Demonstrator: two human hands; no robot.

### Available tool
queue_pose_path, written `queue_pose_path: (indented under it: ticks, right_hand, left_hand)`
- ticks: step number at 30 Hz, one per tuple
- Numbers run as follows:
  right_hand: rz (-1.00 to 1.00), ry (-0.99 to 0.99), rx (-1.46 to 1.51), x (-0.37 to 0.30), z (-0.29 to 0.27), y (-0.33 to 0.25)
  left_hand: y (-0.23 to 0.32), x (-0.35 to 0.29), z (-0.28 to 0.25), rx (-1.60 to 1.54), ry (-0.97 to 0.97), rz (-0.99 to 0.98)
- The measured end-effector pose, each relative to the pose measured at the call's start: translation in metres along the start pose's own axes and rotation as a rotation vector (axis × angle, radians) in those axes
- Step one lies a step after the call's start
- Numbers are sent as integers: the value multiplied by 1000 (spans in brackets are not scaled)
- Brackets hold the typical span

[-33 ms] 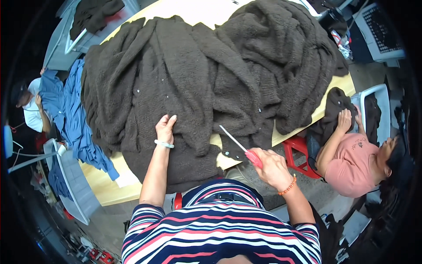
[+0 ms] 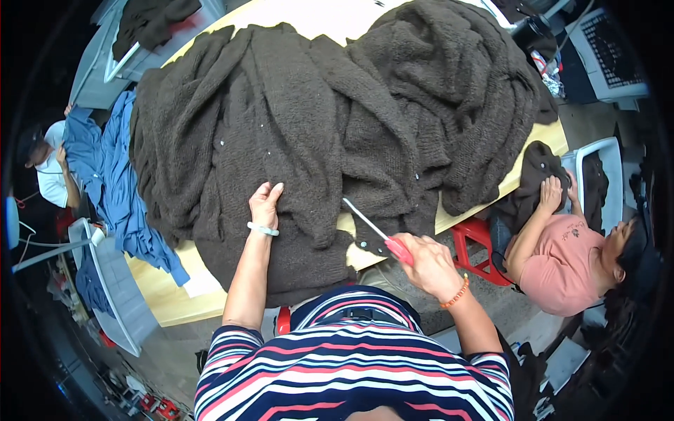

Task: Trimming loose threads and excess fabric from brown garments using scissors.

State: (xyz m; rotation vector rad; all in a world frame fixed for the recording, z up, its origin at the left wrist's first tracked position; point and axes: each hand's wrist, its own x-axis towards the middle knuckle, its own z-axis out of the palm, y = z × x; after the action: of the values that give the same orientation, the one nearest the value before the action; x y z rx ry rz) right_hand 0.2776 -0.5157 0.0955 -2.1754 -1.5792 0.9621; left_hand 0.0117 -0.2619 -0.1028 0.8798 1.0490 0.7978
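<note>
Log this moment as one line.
left hand: on brown knitted cloth | right hand: holding red-handled tool | cloth: heaped on pale table

Glare whitens the far tabletop (image 2: 316, 17), while the bent fisheye rim fades into black.

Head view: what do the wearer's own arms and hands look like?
The sleeves are short, striped navy, white and coral. The left hand, ungloved, has a pale bangle; the right hand, also ungloved, has an orange beaded bracelet.
</note>
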Motion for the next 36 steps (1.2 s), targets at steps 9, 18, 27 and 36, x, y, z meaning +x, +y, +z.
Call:
queue_pose_path:
  ticks: [9, 18, 27, 36]
  right_hand:
    - [-179, -105, -70, 75, 34, -49]
    - [-178, -180, -102, 86, 35, -51]
    - [-167, 35, -24, 113, 27, -65]
    - [-164, -6, -77, 142, 32, -80]
  left_hand:
    - [6, -15, 1, 135, -1, 132]
    - [15, -18, 0, -16, -17, -80]
    - [48, 48, 25, 52, 19, 41]
    - [36, 40, 13, 73, 45, 171]
